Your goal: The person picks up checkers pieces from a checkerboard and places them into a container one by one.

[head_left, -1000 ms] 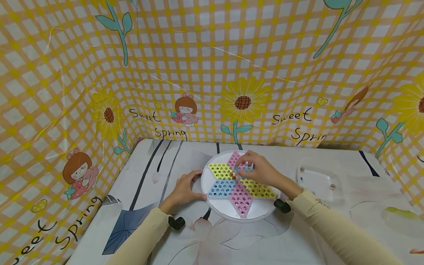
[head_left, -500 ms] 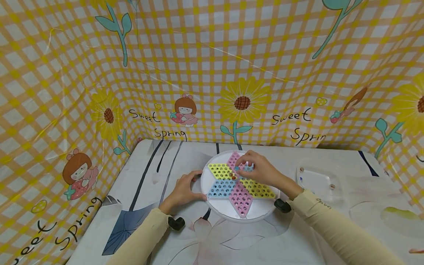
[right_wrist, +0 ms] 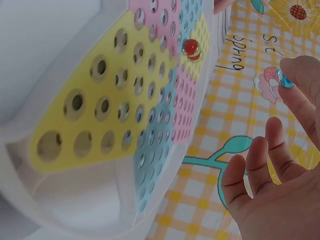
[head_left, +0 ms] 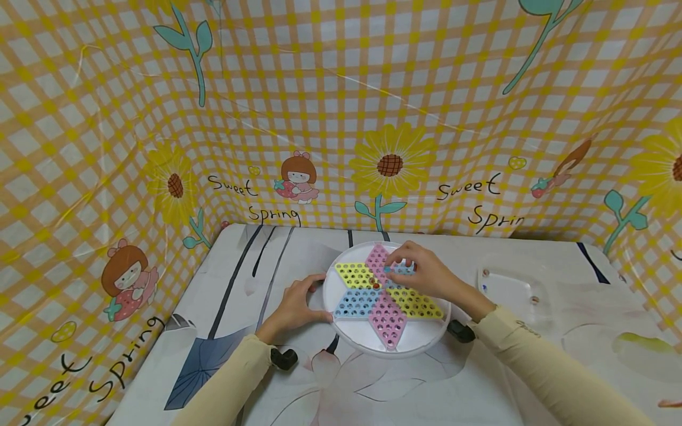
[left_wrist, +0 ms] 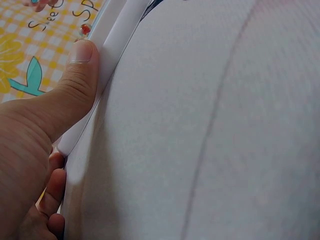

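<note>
The head view looked forward, down over the table (head_left: 421,393) — both wrist views, close in, shared the board (head_left: 353,331).

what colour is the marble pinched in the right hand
Bright blue; the marble shows best in the right wrist view.

Long beige sleeves (head_left: 229,378) end in plain cuffs (head_left: 492,324); a small dark marking (head_left: 524,328), unreadable, shows on the right. Black rounded cameras (head_left: 284,358) sit beneath.

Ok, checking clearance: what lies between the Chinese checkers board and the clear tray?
In the head view: tabletop, crossed by the right wrist and sleeve cuff.
</note>
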`<state>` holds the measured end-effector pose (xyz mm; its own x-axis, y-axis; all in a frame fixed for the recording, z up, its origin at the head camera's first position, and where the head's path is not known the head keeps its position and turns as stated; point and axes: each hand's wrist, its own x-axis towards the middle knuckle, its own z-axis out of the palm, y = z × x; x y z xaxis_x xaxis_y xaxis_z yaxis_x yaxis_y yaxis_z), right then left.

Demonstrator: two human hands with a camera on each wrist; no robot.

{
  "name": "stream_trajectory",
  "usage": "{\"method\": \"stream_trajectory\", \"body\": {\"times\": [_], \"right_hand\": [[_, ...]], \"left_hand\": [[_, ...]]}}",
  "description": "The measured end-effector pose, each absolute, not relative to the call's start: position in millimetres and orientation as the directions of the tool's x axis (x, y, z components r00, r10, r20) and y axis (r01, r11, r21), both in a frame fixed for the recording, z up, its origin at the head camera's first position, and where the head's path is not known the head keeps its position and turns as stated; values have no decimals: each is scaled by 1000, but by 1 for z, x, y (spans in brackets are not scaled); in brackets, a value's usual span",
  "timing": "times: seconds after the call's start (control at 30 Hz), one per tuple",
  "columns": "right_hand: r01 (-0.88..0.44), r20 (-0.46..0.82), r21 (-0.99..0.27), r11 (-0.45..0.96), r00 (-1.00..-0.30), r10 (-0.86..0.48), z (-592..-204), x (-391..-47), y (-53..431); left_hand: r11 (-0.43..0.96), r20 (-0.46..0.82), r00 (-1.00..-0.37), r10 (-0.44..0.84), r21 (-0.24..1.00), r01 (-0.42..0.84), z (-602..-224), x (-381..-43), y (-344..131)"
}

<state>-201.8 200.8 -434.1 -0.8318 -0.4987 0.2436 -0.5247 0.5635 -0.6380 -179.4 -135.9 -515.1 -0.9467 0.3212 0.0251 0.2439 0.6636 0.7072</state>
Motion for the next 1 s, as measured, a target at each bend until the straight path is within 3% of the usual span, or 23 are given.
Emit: {"method": "stream_trajectory", "body": {"times": [0.33,0.63,1.0], "right_hand": [[-537,301,-605,588,-837,-456,-436,-194,231],[-436,256,-592,678,-899,-354,-434,-183,266],[-409,328,-551,727,-908,-262,-442,-170,319]], "left_hand": [[659,30,-944,329,709,252,-515,-180,-136],[667,22,-946,324,703,245,-515,-179,-135],[669,30,-946,323,699,251,-517,-180,-136]]}}
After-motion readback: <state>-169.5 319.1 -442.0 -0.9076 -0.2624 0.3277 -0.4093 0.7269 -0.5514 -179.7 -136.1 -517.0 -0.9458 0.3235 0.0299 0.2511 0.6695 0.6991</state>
